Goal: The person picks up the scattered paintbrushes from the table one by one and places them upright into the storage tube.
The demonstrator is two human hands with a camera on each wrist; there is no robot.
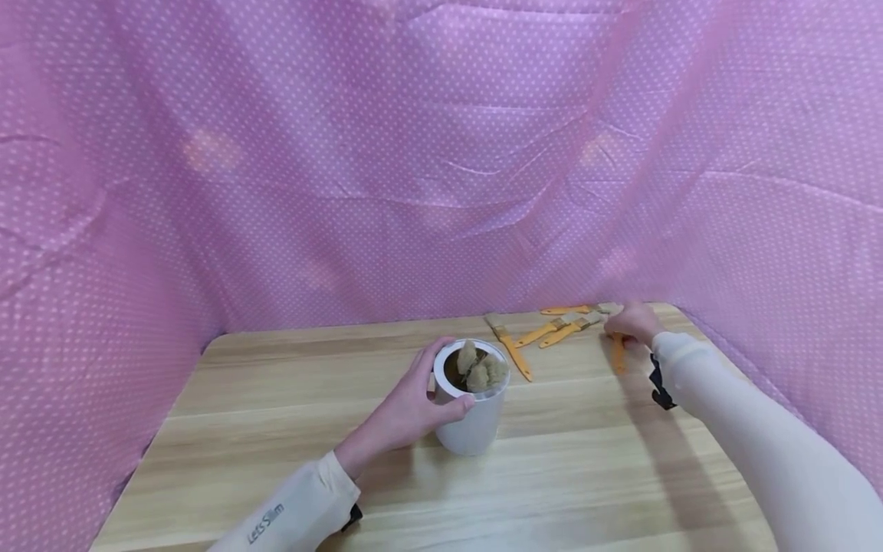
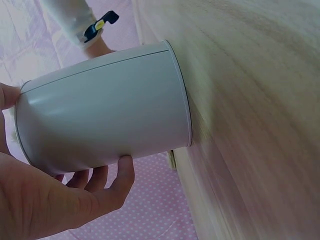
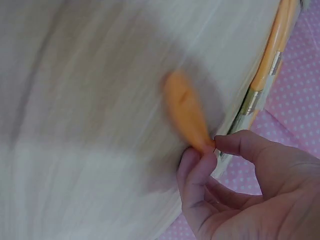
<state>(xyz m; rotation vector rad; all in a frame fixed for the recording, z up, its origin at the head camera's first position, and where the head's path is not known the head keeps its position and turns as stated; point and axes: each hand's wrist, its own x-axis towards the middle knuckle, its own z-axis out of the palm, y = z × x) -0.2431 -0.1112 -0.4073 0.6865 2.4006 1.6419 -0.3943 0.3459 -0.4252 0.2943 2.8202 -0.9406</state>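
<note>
My left hand (image 1: 407, 406) grips a light grey cylindrical canister (image 1: 469, 429) from its left side, thumb near the front of the rim and fingers around the back. The canister stands upright on the table, and several brush heads (image 1: 477, 377) with pale bristles poke up inside it. Over at the far right, my right hand (image 1: 635, 322) pinches a paintbrush (image 3: 185, 110) between thumb and fingers at the narrow part of its orange handle. The handle's rounded end points back toward me; the hand hides the bristle end.
Several more orange-handled paintbrushes (image 1: 560, 334) lie left of my right hand, along the back of the wooden table (image 1: 276, 414). One separate paintbrush (image 1: 517, 356) lies just behind and right of the canister. A pink dotted cloth (image 1: 414, 192) hangs around the back and sides.
</note>
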